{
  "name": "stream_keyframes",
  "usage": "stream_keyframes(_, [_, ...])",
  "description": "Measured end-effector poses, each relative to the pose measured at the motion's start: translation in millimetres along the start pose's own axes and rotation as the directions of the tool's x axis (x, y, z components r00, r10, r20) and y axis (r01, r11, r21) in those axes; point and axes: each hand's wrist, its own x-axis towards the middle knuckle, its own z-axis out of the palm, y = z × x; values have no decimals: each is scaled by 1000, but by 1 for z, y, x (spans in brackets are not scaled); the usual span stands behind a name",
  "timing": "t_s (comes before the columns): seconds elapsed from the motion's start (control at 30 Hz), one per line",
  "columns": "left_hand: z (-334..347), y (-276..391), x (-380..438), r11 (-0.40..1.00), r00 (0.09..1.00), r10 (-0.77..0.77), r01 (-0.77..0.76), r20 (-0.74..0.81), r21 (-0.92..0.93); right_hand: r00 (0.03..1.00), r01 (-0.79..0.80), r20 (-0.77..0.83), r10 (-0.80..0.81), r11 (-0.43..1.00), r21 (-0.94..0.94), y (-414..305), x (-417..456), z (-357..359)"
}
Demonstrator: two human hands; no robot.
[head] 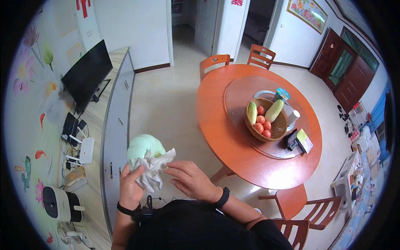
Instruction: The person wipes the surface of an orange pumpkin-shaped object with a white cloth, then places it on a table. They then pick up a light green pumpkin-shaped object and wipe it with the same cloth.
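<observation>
My left hand [132,182] grips a mint-green, rounded, lobed object [145,144] from below. Its exact kind is not clear. A crumpled greyish-white cloth [151,173] lies against the near side of the object and hangs down, with my left thumb pressing on it. My right hand [192,179] comes in from the right, its fingertips at the cloth's right edge. Whether those fingers pinch the cloth or only touch it cannot be seen. Both hands are in front of my body, over the floor between a cabinet and a round table.
Right of me stands a round wooden table [215,125] with a glass turntable [236,103]; a wicker basket [250,129] there holds tomatoes and pale green gourds. Wooden chairs [293,197] surround it. The long cabinet [120,93] at left bears a television [89,75], a router [87,150] and an appliance [61,203].
</observation>
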Motion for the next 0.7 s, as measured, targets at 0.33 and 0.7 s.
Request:
stream_keyframes(0.33, [19,-1,-1,998,997,69,-69,-29,8,997,-70,-43,69,997,-37,11,-7,-19])
stream_keyframes(0.7, [56,-35,-16,968,941,221,-243,-256,-59,938,183,280,-203,978,95,34,55,14])
